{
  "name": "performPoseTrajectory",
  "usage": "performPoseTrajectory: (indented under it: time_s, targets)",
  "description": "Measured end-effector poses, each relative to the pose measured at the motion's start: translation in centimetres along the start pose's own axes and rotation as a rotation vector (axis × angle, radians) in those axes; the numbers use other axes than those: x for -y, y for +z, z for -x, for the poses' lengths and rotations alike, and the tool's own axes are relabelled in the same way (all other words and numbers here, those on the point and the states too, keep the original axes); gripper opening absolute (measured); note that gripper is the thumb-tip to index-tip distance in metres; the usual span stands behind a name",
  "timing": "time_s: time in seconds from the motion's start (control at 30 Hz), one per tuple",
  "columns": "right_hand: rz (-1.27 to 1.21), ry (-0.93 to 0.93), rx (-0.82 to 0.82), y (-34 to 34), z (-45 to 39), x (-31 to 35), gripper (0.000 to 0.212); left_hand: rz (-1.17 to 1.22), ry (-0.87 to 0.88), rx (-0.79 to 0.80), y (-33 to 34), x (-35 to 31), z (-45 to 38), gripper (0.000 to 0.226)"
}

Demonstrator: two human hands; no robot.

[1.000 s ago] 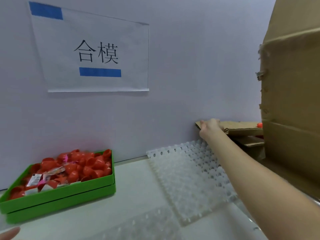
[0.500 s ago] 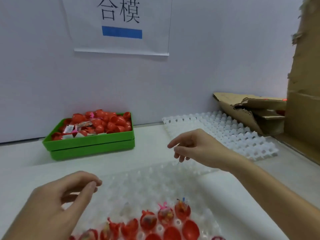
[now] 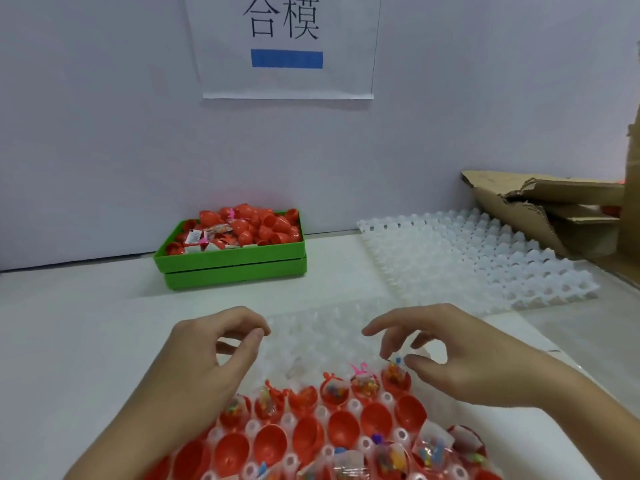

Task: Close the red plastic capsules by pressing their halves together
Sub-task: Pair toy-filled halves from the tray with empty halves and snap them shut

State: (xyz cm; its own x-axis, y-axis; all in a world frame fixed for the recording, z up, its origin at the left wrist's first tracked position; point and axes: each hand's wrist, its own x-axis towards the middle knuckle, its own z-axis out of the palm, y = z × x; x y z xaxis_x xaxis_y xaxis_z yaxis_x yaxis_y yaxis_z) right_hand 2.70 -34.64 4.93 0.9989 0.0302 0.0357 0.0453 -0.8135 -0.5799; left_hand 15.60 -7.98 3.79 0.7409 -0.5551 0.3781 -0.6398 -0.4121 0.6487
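Fingers (image 3: 384,325) of the right hand (image 3: 460,355) curl loosely, tips just above a filled red capsule half (image 3: 396,378) in the clear tray (image 3: 311,327); whether they touch it I cannot tell. Left hand (image 3: 207,355) hovers, half curled, holding nothing. Thin, light, springy shells likely suit rim grips.

Pale wall (image 3: 104,133) behind white table (image 3: 69,323); paper sign (image 3: 287,46) on wall; even light
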Motion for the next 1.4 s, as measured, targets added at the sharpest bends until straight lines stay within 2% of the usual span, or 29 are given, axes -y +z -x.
performPoseTrajectory:
  time_s: [0.27, 0.6, 0.73, 0.9, 1.03, 1.13, 1.17, 1.3, 1.33, 1.4]
  targets:
    - [-0.003, -0.011, 0.085, -0.2, 0.5, 0.6, 0.046, -0.025, -0.011, 0.038, 0.4, -0.4, 0.2, 0.021]
    - [0.039, -0.002, 0.175, -0.3, 1.0, 0.5, 0.063, -0.032, -0.023, 0.059, 0.3, -0.7, 0.2, 0.019]
    - [0.059, 0.011, 0.18, 0.3, 0.7, 0.3, 0.063, -0.033, -0.02, 0.069, 0.3, -0.9, 0.2, 0.019]
    - [0.062, -0.02, 0.101, -0.1, 0.7, 0.2, 0.061, -0.032, -0.019, 0.072, 0.2, -1.2, 0.3, 0.018]
    - [-0.035, -0.043, -0.061, -0.1, 0.4, 0.8, 0.055, -0.043, 0.009, 0.062, 0.1, -2.2, 0.5, 0.013]
    - [-0.171, -0.046, -0.195, 0.7, 0.2, 2.0, 0.051, -0.024, 0.041, 0.13, -0.4, -3.3, 0.8, 0.01]
    - [-0.229, -0.047, -0.22, 1.1, 0.2, 2.5, 0.049, 0.001, 0.046, 0.184, -0.6, -3.7, 1.0, 0.016]
    - [-0.35, -0.02, -0.223, 2.9, 0.2, 4.3, 0.042, 0.104, 0.023, 0.422, -0.5, -5.1, 1.5, 0.065]
    - [-0.357, -0.008, -0.233, 3.4, 0.2, 4.6, 0.04, 0.107, 0.03, 0.437, -0.2, -5.3, 1.6, 0.068]
    - [-0.37, 0.023, -0.253, 4.1, 0.2, 5.1, 0.037, 0.114, 0.063, 0.402, 0.5, -5.5, 1.7, 0.061]
